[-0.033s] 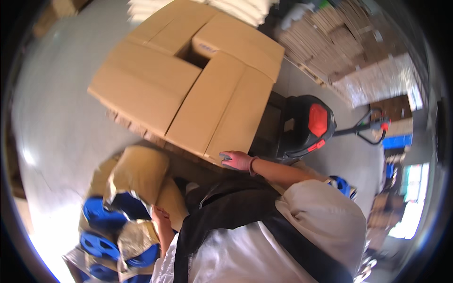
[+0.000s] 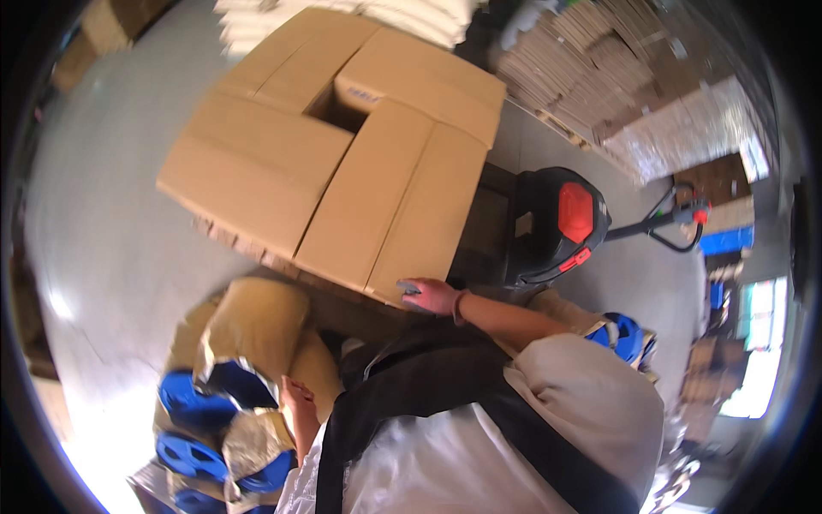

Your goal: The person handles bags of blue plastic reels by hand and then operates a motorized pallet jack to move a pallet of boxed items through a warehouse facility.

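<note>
The near right carton sits among others on a pallet mostly hidden beneath them; the gloved right hand lies unclosed on its near edge; the left hand hangs beside brown-wrapped, blue-ended rolls, its grip impossible to tell; the far white stack is cut off; at right, more of a blue reel shows than earlier.
</note>
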Demonstrator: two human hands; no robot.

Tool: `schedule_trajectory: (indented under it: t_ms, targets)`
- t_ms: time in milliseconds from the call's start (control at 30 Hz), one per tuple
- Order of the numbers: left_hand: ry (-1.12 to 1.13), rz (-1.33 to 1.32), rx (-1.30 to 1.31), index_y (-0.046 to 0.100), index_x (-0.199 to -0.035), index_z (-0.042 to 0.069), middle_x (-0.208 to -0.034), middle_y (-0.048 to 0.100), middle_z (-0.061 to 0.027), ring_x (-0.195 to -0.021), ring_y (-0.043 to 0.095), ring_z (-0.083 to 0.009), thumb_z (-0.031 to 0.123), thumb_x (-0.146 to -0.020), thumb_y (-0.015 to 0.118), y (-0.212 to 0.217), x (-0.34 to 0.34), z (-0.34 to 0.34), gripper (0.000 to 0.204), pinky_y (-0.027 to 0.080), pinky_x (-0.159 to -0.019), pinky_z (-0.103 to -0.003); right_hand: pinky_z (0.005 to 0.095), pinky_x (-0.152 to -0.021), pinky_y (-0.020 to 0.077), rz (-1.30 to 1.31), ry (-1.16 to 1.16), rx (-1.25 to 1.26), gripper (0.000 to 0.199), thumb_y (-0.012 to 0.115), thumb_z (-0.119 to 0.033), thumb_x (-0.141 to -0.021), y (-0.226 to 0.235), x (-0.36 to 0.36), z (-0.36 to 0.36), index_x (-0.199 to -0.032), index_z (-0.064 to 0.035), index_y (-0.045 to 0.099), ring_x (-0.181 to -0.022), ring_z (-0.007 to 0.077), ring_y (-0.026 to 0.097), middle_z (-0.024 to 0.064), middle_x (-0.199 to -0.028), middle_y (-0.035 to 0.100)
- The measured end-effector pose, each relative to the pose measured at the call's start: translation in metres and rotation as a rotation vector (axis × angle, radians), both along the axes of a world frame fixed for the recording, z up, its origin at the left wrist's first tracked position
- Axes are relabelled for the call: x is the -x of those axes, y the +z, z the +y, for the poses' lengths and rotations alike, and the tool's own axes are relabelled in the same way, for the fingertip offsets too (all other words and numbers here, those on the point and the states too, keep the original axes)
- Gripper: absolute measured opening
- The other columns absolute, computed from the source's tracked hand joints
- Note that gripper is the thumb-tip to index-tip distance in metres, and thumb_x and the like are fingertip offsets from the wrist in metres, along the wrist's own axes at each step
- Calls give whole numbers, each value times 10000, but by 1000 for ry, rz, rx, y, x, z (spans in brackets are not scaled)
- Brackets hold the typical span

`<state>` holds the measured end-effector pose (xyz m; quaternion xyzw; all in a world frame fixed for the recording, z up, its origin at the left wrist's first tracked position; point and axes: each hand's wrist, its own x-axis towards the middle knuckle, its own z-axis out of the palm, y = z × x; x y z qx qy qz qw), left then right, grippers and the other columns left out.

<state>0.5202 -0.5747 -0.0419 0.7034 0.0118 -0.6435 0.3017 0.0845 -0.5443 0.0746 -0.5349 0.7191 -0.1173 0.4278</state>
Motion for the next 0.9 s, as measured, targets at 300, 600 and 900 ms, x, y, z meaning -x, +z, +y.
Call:
schedule_trajectory:
  t_ms: [300,600,900]
  targets:
    - [-1205,-189,506,466,-943,120,-550,403,1,-371,345,-109,357,-888,581,18,310,-1,270,288,-327,-258,349,-1004,392,2,-476,-148,480,495,-352,-926,-4,233,254,-1337,-108,456,-1253,286,454,153,-1346,480]
    - [-1741,18,517,502,-900,98,-633,443,9,-431,378,-71,264,-916,570,139,716,127,180,295,-354,-221,226,-689,461,-501,-2209,727,341,568,-136,-904,11,276,580,-1234,-68,514,-804,115,575,35,-999,617]
    - [-2109,217,1202,516,-899,41,-796,483,5,-745,450,-88,210,-924,559,163,1013,249,176,404,-701,-247,230,-610,448,-172,-2675,635,287,520,-231,-940,-114,126,627,-1212,-141,543,-743,102,597,14,-972,646]
